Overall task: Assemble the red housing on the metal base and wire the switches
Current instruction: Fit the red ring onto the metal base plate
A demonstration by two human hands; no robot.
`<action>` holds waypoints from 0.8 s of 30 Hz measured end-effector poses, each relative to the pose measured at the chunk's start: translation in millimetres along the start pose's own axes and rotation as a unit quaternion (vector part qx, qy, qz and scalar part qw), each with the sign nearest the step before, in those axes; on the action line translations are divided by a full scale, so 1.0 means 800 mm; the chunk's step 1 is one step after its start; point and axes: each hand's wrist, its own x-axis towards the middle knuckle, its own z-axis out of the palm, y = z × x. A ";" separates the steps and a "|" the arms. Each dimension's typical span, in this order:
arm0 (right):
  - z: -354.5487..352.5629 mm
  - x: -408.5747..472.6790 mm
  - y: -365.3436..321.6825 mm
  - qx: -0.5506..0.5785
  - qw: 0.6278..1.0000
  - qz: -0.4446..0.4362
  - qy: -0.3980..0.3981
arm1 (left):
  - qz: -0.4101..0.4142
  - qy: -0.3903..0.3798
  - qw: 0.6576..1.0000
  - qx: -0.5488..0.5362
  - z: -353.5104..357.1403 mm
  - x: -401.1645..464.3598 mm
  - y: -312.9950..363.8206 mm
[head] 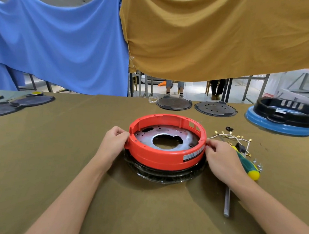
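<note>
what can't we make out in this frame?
- Label text on red housing: head view, too small.
- Screwdriver tip: hidden under right hand.
- Black base under housing: mostly covered by it.
- Wire harness terminals: too small to count.

Screwdriver [246, 163], wires [235, 138] crowding right side.

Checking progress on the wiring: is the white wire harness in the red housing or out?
Out. The white wire harness lies on the table, right of the red housing.
</note>
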 end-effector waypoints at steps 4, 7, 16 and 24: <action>-0.001 -0.003 -0.001 0.014 1.000 -0.001 0.005 | 0.003 0.002 1.000 0.001 0.000 0.000 0.001; -0.001 -0.002 0.000 0.018 1.000 0.002 0.005 | 0.002 0.002 1.000 0.004 0.000 -0.001 0.003; 0.000 0.000 0.002 0.007 1.000 0.001 0.009 | 0.008 -0.031 0.999 -0.019 0.001 -0.006 0.010; -0.001 0.002 0.001 -0.016 1.000 -0.006 -0.005 | 0.011 -0.093 0.995 0.016 0.006 -0.016 0.011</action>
